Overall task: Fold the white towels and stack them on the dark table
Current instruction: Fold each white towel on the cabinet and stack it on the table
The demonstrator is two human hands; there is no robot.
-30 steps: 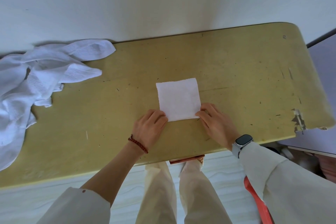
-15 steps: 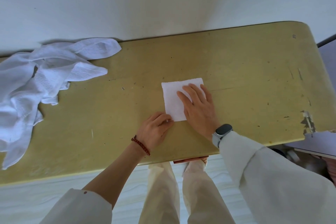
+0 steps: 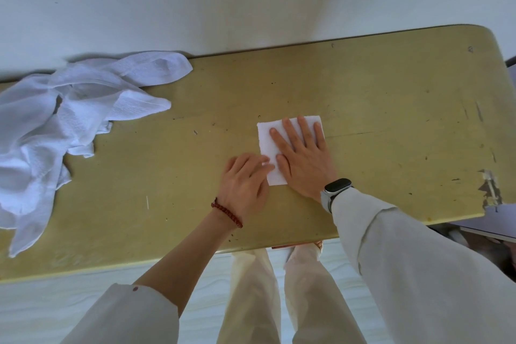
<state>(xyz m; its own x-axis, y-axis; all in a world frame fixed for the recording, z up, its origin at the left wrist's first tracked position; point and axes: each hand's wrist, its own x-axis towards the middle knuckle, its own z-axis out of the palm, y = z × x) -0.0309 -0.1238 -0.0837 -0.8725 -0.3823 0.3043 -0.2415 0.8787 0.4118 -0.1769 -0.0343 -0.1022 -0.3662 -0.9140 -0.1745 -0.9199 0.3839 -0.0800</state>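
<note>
A small folded white towel (image 3: 267, 139) lies flat near the middle of the yellow-green table (image 3: 391, 120). My right hand (image 3: 303, 156) rests palm down on it with fingers spread, covering most of its right side. My left hand (image 3: 245, 184) lies on the table at the towel's near left corner, fingertips touching its edge. A heap of crumpled white towels (image 3: 55, 131) sits at the table's left end, apart from both hands.
A white wall (image 3: 251, 3) runs along the table's far edge. The table's right near corner is chipped (image 3: 488, 190), with a grey surface (image 3: 502, 220) beside it. My legs stand at the near edge.
My right hand slid from the towel's near right corner up onto its top and now lies flat on it. My left hand stayed at the near left corner.
</note>
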